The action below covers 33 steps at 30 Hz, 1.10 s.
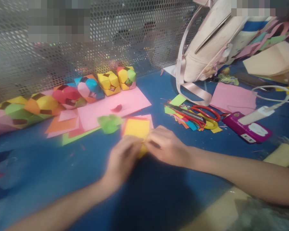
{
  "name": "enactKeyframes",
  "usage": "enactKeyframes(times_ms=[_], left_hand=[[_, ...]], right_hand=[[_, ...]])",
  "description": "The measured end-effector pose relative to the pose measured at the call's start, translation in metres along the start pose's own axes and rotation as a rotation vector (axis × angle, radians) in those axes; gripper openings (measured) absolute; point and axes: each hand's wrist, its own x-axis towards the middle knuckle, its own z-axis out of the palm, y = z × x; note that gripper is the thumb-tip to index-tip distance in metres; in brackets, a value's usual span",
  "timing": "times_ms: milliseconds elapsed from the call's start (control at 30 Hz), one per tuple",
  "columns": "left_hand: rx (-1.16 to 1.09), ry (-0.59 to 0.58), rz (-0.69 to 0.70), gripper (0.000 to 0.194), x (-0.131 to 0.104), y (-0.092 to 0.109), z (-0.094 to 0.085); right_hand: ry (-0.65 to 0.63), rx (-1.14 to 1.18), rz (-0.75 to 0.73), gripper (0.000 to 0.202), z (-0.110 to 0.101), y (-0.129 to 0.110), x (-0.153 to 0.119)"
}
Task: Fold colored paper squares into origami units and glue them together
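Observation:
In the head view my left hand and my right hand meet over the blue table. The fingers of both are pinched together on a small piece of yellow paper; they cover much of it, and its folds are blurred. Just beyond the fingertips lies a square of yellow paper, on top of pink sheets. I cannot tell whether it joins the piece in my fingers. A crumpled or folded light green paper piece sits to the left of that square.
Several folded paper balls line the perforated metal panel. Pink sheets lie before them. To the right are red-handled scissors on paper scraps, a purple power adapter with a plug and cable, and a white bag.

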Motion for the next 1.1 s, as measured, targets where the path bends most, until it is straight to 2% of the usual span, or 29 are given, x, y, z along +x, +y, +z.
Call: enactKeyframes(times_ms=[167,333,433,633,733,767,833,900,933,967,1067,1100], left_hand=[[0.009,0.073,-0.165,0.005,0.002,0.000,0.002],[-0.090,0.014,-0.206,0.005,0.003,0.000,0.004],[-0.085,0.042,-0.245,0.006,0.002,-0.001,0.004],[-0.059,0.063,-0.256,0.008,0.001,-0.003,0.002],[-0.075,0.071,-0.273,0.012,0.003,-0.001,0.003],[-0.085,0.080,-0.289,0.011,0.004,0.000,0.003],[-0.108,0.101,-0.319,0.009,0.005,0.001,0.004],[-0.127,0.130,-0.330,0.010,0.006,0.002,0.005],[-0.140,0.142,-0.331,0.010,0.006,0.003,0.005],[-0.155,0.151,-0.335,0.010,0.006,0.002,0.005],[-0.191,0.163,-0.358,0.011,0.004,0.002,0.005],[-0.190,0.159,-0.364,0.011,0.003,0.002,0.005]], right_hand=[[0.025,-0.063,-0.006,0.012,0.002,0.001,-0.001],[0.045,-0.052,-0.021,0.015,0.005,-0.002,-0.001],[0.043,-0.019,-0.007,0.009,0.004,-0.003,-0.001],[0.042,0.021,-0.007,0.018,0.004,-0.001,-0.001],[0.048,0.136,0.094,0.011,-0.007,-0.001,0.004],[0.080,0.202,0.171,0.012,-0.013,-0.001,0.007],[0.237,0.323,0.313,0.022,-0.025,-0.001,0.013],[0.383,0.373,0.381,0.025,-0.034,0.000,0.017],[0.382,0.379,0.398,0.022,-0.036,0.000,0.018],[0.327,0.381,0.409,0.017,-0.035,0.000,0.017],[0.028,0.381,0.433,0.007,-0.022,-0.003,0.012],[-0.032,0.377,0.443,0.008,-0.016,-0.004,0.010]])
